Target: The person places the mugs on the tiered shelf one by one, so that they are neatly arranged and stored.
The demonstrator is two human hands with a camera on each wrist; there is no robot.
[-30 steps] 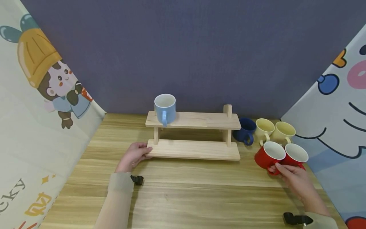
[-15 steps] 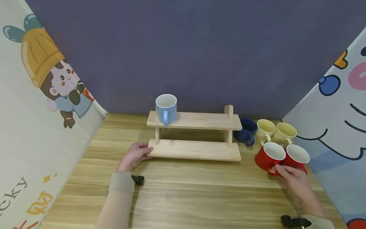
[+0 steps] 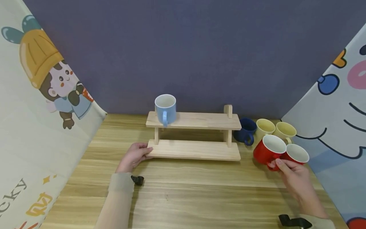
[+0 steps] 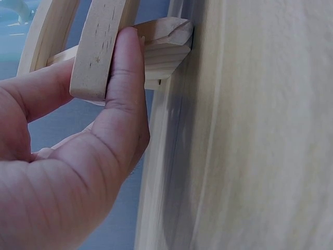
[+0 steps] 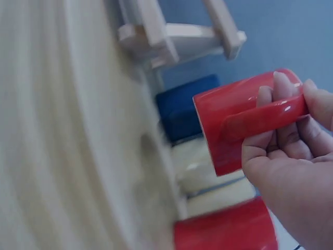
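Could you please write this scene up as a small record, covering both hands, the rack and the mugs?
left hand: grips the left end of the lower board
right hand: holds the nearer red mug by its handle
rack: wooden, two levels
on the upper board: light blue mug, near the left end
right of the rack: dark blue mug, left yellow mug, right yellow mug, both red mugs
second red mug: beside the held one, partly hidden
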